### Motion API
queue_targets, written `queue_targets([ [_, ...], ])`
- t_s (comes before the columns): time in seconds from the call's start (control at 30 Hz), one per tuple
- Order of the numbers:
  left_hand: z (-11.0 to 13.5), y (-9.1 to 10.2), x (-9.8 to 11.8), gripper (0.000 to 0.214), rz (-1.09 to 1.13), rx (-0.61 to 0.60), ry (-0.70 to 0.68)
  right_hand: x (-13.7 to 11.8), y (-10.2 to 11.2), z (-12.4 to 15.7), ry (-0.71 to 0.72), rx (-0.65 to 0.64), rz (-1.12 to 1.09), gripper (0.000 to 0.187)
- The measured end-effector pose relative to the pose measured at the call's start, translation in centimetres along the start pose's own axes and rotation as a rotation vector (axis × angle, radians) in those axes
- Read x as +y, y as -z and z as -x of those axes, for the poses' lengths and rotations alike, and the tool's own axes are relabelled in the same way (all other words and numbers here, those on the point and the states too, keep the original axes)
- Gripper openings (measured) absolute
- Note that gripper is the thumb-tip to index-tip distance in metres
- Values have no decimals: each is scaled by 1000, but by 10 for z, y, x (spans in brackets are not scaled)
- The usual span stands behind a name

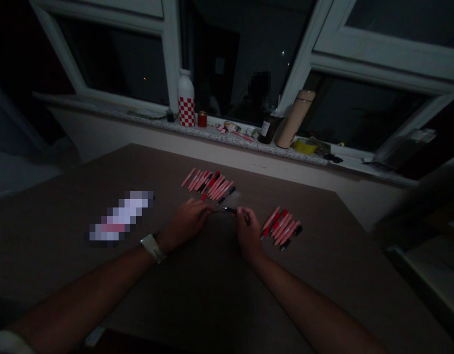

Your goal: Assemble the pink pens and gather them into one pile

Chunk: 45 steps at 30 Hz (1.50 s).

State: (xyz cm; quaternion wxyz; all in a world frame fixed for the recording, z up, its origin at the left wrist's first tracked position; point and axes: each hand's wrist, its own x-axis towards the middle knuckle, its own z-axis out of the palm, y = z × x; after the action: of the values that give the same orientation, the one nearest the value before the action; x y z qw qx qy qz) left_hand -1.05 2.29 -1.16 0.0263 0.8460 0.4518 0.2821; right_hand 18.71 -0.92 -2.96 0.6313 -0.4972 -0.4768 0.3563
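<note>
Fingertips (242,212) of right hand (249,233) pinch dark pen (229,210), low over table (212,295), head view. Long axis left–right; thin end reaches curled left hand (186,222), grip there unclear. Far row of pens (208,184) beyond; right row of pens (281,227) just beside right hand.

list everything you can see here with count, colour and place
table: one, brown, under everything
windowsill: one, pale, behind table
far pens: about twelve, pink, red, black, table's far side
near pens: about eight, pink, red, black, table's right part
black pen: one, black, held over table centre
bottle: one, white with red checks, on windowsill
jar: one, red, beside bottle
flask: one, tan, on windowsill
watch: one, white, left wrist
left hand: one, holding black pen
right hand: one, holding black pen
</note>
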Motion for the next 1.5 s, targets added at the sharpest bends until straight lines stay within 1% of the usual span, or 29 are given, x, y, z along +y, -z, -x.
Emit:
queue_targets([
  [0.1,1,2,0,18,-82,-1,15,-1,-1,0,11,-24,3,30],
  [0.2,0,5,0,20,-114,12,48,-3,0,1,14,-74,3,31],
  [0.3,0,5,0,20,-120,-20,86,-2,1,1,6,-104,32,31],
  [0.4,1,3,0,16,-93,-71,91,1,2,1,-20,-100,28,32],
  [0.53,2,2,-1,12,-71,-107,79,4,2,1,-25,-87,12,32],
  [0.77,2,3,-2,11,-78,-102,49,-4,2,2,-2,-107,65,34],
  [0.87,1,2,-2,12,-108,-115,25,-4,2,2,9,-83,79,35],
  [1.03,-2,0,-3,11,-138,-189,-61,-2,3,1,26,-37,140,40],
  [1.13,-2,-2,-5,11,-150,-186,-87,1,3,1,34,-23,137,42],
  [1.23,-1,-5,-5,9,-101,-186,-95,4,2,1,8,-10,107,44],
  [1.37,-1,-9,-4,7,21,-190,-112,7,1,1,-17,-2,99,46],
  [1.5,-1,-9,0,8,97,-171,-105,7,2,1,-25,-7,110,46],
])
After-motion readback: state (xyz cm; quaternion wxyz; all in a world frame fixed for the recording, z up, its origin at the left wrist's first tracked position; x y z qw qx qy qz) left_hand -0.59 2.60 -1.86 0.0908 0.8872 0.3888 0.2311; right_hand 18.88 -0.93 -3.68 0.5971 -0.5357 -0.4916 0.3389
